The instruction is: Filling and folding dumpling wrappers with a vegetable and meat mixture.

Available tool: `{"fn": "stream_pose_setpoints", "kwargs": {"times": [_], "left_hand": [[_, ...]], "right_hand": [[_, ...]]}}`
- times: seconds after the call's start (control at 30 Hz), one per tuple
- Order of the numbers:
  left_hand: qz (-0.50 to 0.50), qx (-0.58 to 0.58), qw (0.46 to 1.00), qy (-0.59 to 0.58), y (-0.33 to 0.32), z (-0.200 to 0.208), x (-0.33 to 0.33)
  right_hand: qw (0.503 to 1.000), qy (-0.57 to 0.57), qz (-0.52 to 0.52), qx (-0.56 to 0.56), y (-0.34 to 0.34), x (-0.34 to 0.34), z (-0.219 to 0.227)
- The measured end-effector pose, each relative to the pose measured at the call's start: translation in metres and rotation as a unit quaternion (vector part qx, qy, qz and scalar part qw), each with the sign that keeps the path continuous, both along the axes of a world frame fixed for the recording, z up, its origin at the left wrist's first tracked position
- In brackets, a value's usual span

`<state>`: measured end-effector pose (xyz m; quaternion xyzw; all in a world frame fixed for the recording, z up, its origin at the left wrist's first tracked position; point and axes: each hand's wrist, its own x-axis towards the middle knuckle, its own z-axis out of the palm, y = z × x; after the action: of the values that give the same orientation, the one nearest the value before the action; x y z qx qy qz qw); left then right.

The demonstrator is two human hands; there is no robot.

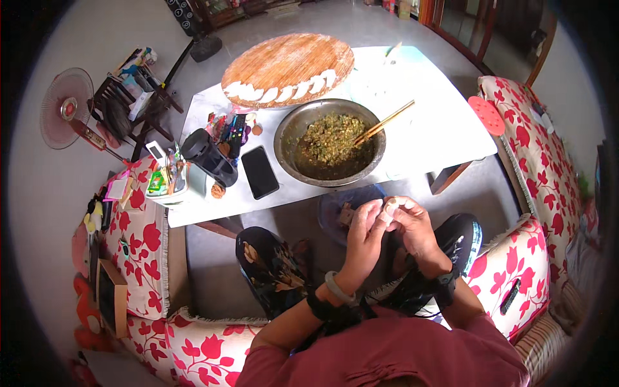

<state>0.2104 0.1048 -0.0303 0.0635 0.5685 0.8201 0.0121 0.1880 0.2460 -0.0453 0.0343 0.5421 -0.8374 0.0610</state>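
Observation:
Above my lap, just off the near edge of the table, my left hand [365,240] and my right hand [416,233] meet at the fingertips. Both are closed in a pinch on a small pale dumpling [389,209], mostly hidden by the fingers. Beyond them on the table stands a wide metal bowl [282,143] of chopped green-brown filling [332,135]. A pair of chopsticks [390,120] leans on its right rim. Behind the bowl, a round wooden board [290,61] dusted with flour carries several white dumplings [284,94] along its near edge.
On the white table [432,122] lie a black phone [260,172], a dark jug-like container [209,158] and a box of small items [169,180]. Under the near edge sits a bluish plastic-lined bin [332,216]. Red-flowered sofas [145,258] flank me; a fan [68,109] stands at left.

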Motion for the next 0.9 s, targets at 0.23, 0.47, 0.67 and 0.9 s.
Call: {"fn": "stream_pose_setpoints", "kwargs": {"times": [0.23, 0.47, 0.67, 0.9], "left_hand": [[-0.007, -0.057, 0.998, -0.001, -0.034, -0.024, -0.006], [-0.056, -0.089, 0.994, -0.032, -0.057, -0.067, -0.023], [-0.015, -0.158, 0.985, -0.065, -0.081, -0.096, -0.038], [-0.008, -0.113, 0.99, -0.088, -0.089, -0.106, -0.052]], "right_hand": [[0.995, 0.036, 0.04, 0.082, 0.006, -0.075, 0.087], [0.956, 0.114, 0.099, 0.252, -0.008, -0.274, 0.143], [0.893, 0.064, -0.037, 0.443, -0.049, -0.373, 0.139], [0.782, 0.08, -0.009, 0.618, -0.062, -0.416, 0.117]]}}
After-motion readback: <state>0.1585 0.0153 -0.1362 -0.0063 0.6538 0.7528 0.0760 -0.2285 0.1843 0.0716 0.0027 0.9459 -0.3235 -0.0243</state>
